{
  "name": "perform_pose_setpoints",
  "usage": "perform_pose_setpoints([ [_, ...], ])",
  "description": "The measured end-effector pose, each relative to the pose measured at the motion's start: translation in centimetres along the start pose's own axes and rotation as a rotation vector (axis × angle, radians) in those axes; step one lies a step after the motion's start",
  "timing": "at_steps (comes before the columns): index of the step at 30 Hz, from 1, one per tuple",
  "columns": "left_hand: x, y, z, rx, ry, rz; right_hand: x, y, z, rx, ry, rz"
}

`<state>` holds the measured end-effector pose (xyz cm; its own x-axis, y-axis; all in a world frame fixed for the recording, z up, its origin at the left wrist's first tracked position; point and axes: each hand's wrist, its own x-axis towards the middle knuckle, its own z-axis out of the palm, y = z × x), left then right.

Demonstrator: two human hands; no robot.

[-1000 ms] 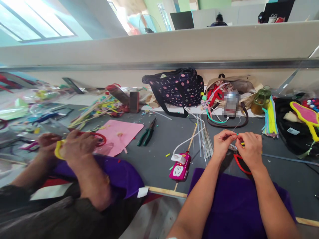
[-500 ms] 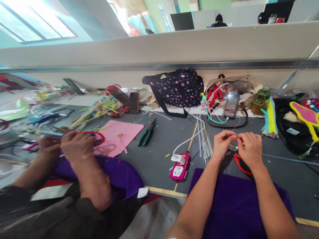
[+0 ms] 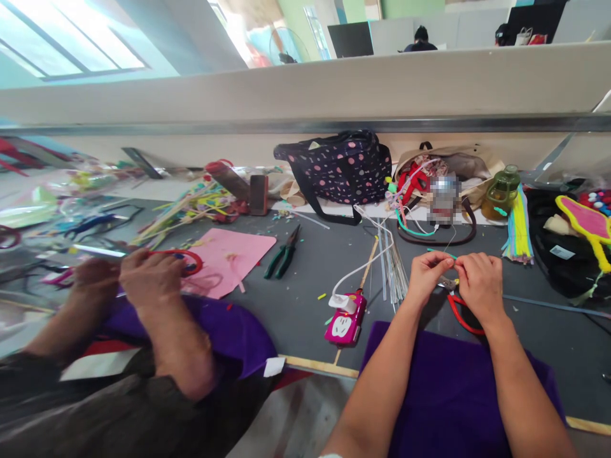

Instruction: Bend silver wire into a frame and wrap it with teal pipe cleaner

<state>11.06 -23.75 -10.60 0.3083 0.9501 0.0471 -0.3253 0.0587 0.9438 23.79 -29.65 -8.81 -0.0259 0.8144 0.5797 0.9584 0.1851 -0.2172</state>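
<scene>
My left hand point(image 3: 429, 273) is closed, thumb and forefinger pinched together. Just to its right, my right hand point(image 3: 480, 280) is pinched closed as well, the fingertips of both almost touching. A thin green strip point(image 3: 442, 252), perhaps a pipe cleaner, pokes out leftward above my left fingers; its other end is hidden between the fingertips. From the same spot a fine thread or wire rises. Below the hands, red-handled scissors point(image 3: 462, 317) lie on the dark table, partly covered by my right hand. Purple cloth point(image 3: 453, 388) spreads under my forearms.
A magenta power strip point(image 3: 344, 324) with a white plug lies left of my arms, near a bundle of thin wires point(image 3: 395, 273). Green-handled pliers point(image 3: 282, 254) rest farther left. A co-worker's hands point(image 3: 147, 280) work at the left. Pipe cleaners point(image 3: 518, 226) stand at right.
The green strip now sticks out leftward above my left hand; earlier only a small green bit showed between the fingertips. My hands have hardly moved.
</scene>
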Motion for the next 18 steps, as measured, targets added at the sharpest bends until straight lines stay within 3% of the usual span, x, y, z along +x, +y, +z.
perform_pose_setpoints([
  [18,0.2,-0.6,-0.2,-0.041,0.088,-0.147,-0.1,0.9,1.5,-0.001,-0.035,-0.045],
])
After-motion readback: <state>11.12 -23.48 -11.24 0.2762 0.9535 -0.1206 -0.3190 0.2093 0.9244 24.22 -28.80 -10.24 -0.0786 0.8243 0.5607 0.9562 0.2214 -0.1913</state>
